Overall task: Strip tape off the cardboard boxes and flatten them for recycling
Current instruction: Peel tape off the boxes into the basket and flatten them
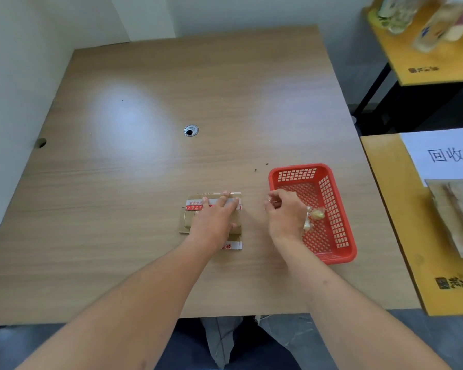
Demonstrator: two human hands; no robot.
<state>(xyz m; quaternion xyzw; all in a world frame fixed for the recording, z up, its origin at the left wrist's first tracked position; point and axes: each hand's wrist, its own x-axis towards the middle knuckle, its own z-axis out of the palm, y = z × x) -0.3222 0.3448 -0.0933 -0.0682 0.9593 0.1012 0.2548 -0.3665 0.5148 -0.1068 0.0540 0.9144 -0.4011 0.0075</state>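
The left hand (216, 220) presses flat on the small box (211, 213) on the table (145, 156), while the right hand (284, 213), just beside it, pinches peeled tape (312, 217) over the red basket (340, 236); sticky tape may cling to fingers instead of dropping.

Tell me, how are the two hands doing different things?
The left hand lies flat with straight fingers, pressing on the cardboard box; the right hand is curled, pinching crumpled clear tape. The left hand is over the box, the right hand beside the red basket. Both are bare and over the wooden table.
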